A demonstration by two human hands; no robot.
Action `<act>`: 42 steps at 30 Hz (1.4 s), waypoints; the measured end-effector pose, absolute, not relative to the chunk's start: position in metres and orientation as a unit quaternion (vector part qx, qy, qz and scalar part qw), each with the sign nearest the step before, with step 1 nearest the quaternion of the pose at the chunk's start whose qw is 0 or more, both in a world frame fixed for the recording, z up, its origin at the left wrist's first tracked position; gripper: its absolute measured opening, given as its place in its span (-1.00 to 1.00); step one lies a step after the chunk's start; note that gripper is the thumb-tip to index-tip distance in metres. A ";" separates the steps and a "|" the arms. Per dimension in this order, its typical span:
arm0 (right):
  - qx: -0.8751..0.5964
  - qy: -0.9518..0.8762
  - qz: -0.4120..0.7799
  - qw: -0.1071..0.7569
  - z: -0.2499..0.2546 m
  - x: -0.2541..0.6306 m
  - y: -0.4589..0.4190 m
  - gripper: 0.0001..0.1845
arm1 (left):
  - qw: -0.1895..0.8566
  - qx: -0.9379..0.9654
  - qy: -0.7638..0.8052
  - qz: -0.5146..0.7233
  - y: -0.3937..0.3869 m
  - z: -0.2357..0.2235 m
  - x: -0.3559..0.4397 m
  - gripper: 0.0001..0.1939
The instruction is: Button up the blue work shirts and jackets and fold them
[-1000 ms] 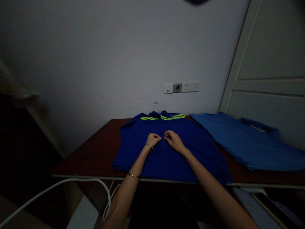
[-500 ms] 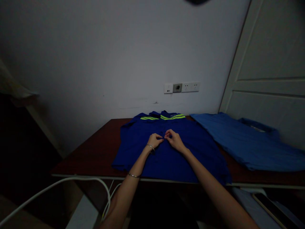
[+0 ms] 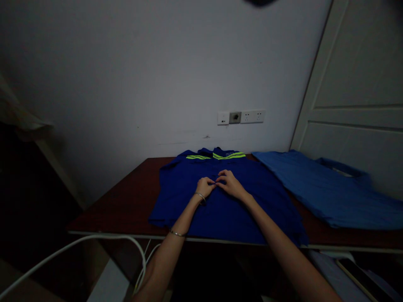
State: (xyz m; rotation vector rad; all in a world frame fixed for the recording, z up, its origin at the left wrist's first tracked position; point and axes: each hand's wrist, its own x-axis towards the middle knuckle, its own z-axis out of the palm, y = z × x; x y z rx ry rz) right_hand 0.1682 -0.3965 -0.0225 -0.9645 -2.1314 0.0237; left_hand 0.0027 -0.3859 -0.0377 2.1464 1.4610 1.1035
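A dark blue work shirt [image 3: 189, 201] with yellow-green reflective stripes across the chest lies spread on the table, its collar toward the wall. At the middle of its front placket, my left hand [image 3: 206, 187] pinches the cloth between thumb and fingers. Close against it, my right hand [image 3: 231, 184] pinches the same front edge, fingertips meeting those of the left. Whatever small part sits between the fingertips, such as a button, is too small to make out. Bracelets circle my left wrist and forearm.
A lighter blue garment [image 3: 321, 193] lies on the right of the dark red table [image 3: 126, 197]. Wall sockets [image 3: 252, 116] are behind. A white cable [image 3: 94, 237] loops past the front left edge. Below the right edge rests a phone-like dark object [image 3: 362, 277].
My right fingertips have closed in toward the left ones at the placket. The whole view has shifted very slightly; both garments lie as before.
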 end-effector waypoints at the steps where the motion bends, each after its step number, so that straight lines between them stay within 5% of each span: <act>1: -0.376 -0.844 0.004 0.383 -0.023 0.167 -0.396 -0.90 | 0.158 0.752 0.511 0.384 -0.386 -0.038 0.003 -0.84; 34: -0.366 -0.841 -0.109 0.383 -0.013 0.160 -0.416 -0.83 | 0.252 0.699 0.520 0.421 -0.389 -0.029 0.001 -0.88; 42: -0.373 -0.803 0.016 0.464 -0.030 0.169 -0.392 -0.82 | 0.205 0.731 0.481 0.438 -0.385 -0.033 -0.002 -0.89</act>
